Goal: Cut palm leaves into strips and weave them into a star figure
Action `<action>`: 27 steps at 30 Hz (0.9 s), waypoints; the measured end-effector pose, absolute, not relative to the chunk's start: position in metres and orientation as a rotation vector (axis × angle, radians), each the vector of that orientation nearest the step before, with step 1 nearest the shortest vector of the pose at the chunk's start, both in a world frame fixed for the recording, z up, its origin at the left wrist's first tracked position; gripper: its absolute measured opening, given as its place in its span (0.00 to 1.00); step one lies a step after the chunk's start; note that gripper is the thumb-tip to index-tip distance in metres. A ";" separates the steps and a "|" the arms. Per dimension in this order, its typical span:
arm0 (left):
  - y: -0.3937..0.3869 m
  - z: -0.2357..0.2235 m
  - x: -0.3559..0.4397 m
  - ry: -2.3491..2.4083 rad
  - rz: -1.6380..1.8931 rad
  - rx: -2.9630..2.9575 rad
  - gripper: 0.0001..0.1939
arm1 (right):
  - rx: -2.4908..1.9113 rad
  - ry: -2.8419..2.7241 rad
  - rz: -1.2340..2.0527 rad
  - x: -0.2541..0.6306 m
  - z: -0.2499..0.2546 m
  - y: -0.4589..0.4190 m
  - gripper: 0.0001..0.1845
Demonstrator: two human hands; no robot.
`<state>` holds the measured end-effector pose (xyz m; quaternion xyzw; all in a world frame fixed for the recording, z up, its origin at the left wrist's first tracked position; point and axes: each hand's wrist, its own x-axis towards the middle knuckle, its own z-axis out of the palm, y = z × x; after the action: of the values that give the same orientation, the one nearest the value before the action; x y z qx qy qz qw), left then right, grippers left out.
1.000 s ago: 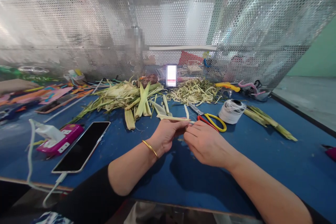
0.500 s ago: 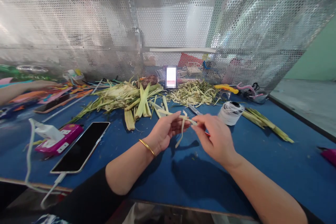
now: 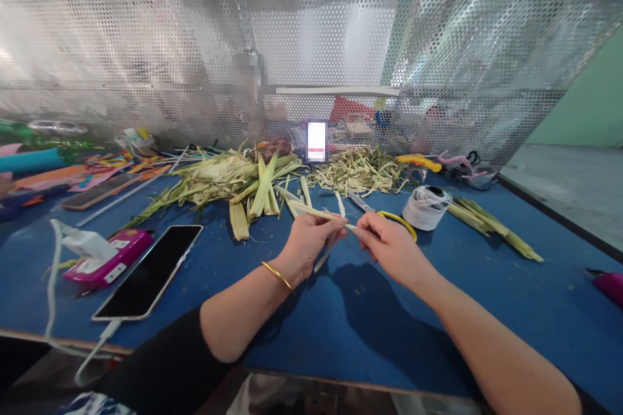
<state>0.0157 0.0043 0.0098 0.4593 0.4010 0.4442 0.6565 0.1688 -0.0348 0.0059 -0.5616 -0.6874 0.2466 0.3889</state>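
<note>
Above the blue table (image 3: 302,343), my left hand (image 3: 311,240) pinches pale strips of plant leaf (image 3: 316,211) that cross each other at its fingertips. One strip stands up behind the fingers, and an end hangs below them. My right hand (image 3: 387,240) pinches the strip's right end, a short distance from the left fingertips. Just beyond the right hand lie scissors (image 3: 399,220) with yellow handles, their blades pointing away to the left. A spool of white thread (image 3: 427,209) stands right of the scissors.
Leaf husks (image 3: 219,178) and a heap of shredded strips (image 3: 357,170) lie at the back, before a perforated metal screen (image 3: 321,32). A charging phone (image 3: 148,272) and a magenta power strip (image 3: 117,262) sit left. More stalks (image 3: 494,227) lie right.
My left fingers have closed to a pinch at the crossing strips. My right hand has shifted slightly, baring the scissors' yellow handles. Another person's arm at the far left has gone out of view.
</note>
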 end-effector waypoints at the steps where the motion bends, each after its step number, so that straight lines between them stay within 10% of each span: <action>1: 0.005 0.009 0.016 0.915 1.013 1.048 0.07 | -1.430 -1.743 0.619 0.169 0.006 -0.034 0.13; 27: 0.012 0.019 0.000 0.653 0.448 1.080 0.15 | -1.320 -1.729 0.670 0.182 0.026 -0.036 0.13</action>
<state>0.0002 0.0125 0.0185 0.5005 0.3025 0.2076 0.7841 0.1821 -0.0362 0.0256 -0.5265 -0.6897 0.2673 0.4191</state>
